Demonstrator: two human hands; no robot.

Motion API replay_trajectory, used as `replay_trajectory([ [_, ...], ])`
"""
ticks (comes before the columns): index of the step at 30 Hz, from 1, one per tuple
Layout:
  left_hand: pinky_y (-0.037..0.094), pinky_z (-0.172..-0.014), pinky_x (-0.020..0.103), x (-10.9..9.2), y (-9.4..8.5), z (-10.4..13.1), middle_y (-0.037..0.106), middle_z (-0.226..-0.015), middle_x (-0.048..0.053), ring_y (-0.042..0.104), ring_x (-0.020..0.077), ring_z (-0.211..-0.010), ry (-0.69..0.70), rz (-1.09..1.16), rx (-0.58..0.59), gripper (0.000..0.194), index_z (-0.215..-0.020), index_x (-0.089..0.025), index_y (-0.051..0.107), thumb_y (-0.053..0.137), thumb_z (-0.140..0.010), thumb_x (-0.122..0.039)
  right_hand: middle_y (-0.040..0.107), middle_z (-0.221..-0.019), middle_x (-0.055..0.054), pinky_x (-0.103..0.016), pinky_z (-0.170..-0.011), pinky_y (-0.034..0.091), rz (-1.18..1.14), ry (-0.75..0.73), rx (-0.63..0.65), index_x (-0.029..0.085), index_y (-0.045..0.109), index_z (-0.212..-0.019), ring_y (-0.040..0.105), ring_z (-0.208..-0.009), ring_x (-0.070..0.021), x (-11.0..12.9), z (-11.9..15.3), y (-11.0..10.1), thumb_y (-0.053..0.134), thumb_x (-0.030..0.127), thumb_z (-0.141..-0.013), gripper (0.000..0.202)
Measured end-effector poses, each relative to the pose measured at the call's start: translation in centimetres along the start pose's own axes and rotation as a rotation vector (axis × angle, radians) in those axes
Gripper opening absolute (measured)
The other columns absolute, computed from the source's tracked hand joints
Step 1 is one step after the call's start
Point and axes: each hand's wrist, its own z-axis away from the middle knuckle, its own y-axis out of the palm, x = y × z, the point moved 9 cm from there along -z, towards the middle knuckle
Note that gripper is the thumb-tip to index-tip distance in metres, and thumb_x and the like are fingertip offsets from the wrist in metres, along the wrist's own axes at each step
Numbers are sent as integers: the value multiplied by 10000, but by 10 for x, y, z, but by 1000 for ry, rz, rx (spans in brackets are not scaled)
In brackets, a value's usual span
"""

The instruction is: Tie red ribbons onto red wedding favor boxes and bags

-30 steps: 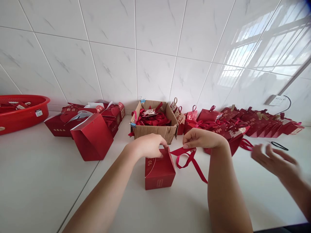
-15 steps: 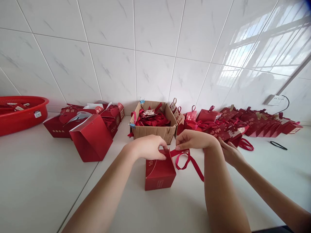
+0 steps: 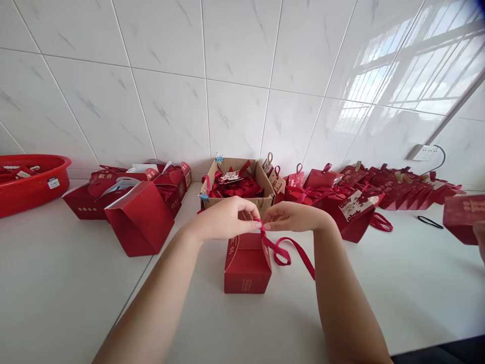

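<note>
A red gift box (image 3: pixel 248 270) stands upright on the white table in front of me, its top partly hidden by my hands. A red ribbon (image 3: pixel 278 250) rises from the box's top edge, and its loose end curls down onto the table on the right. My left hand (image 3: pixel 231 218) pinches the ribbon between thumb and fingers just above the box. Close against it, my right hand (image 3: pixel 293 217) has thumb and fingertips closed on the same ribbon. The fingertips of both hands nearly meet.
Behind the box stands a cardboard carton (image 3: pixel 267 189) of red ribbons and tags. Red boxes (image 3: pixel 140 217) sit on the left near a red basin (image 3: pixel 56 177). Many red boxes (image 3: pixel 352 215) line the right. Another person's hand (image 3: pixel 480 237) holds a red box (image 3: pixel 462 217) at the right edge.
My left hand has come up from the box's top to the ribbon, and my right hand has moved left to meet it. The other person's hand has withdrawn right with a red box.
</note>
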Motion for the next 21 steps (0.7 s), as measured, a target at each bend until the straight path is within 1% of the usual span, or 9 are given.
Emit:
replay_trajectory([
  [3,443,-615,221,-9,-8,6,657,-719,1,610,136,-692,30,259,-40,184,-794,-182,621,590,-830,-360,655,-952,-67,-287,-760,469,-141,-160,-95,150,656,-1001,593,-879,-176,20,1,-8,583,570,-824,462],
  [6,404,-508,193,-16,-16,12,630,-604,-20,604,103,-538,60,438,-76,138,-772,-176,577,559,-855,-285,664,-882,-66,-275,-701,479,-284,-294,-168,139,660,-917,604,-838,-171,39,4,-13,560,631,-808,513],
  [8,375,-453,189,-20,-23,17,643,-616,-24,575,85,-453,89,501,-102,122,-781,-179,568,550,-858,-273,670,-812,-56,-265,-648,477,-368,-354,-206,138,651,-838,603,-759,-150,50,6,-13,611,572,-808,437],
  [10,381,-426,196,-20,-27,22,663,-644,-19,555,85,-412,86,511,-106,126,-805,-189,566,549,-857,-301,678,-756,-40,-260,-617,476,-437,-399,-236,144,637,-779,596,-680,-126,58,9,-13,668,446,-818,306],
  [12,409,-435,204,-14,-26,25,662,-631,-18,561,96,-421,26,415,-88,168,-815,-197,567,553,-853,-360,679,-702,-24,-257,-591,478,-482,-450,-293,153,621,-735,593,-622,-114,63,16,-18,692,340,-821,218],
  [14,439,-471,216,0,-20,27,664,-630,-11,593,114,-462,-92,219,-35,255,-785,-198,558,555,-839,-447,682,-678,-13,-258,-578,486,-515,-516,-400,166,615,-724,605,-606,-115,65,27,-28,691,291,-826,178],
  [18,434,-473,248,36,5,28,727,-800,44,664,183,-556,-328,-169,227,366,-821,-211,556,611,-731,-561,648,-621,25,-256,-561,486,-530,-686,-807,203,630,-717,604,-586,-116,63,69,-62,710,274,-809,142],
  [20,431,-470,258,45,14,27,736,-895,62,682,213,-621,-359,-242,322,409,-899,-226,552,648,-677,-555,602,-574,39,-272,-574,488,-499,-763,-1008,214,643,-700,574,-551,-113,62,95,-75,730,309,-792,158],
  [21,432,-474,261,47,17,25,736,-918,64,683,220,-642,-358,-259,336,415,-918,-231,547,655,-663,-540,583,-560,42,-288,-592,495,-482,-796,-1080,216,647,-691,558,-536,-112,62,106,-80,737,330,-784,172],
])
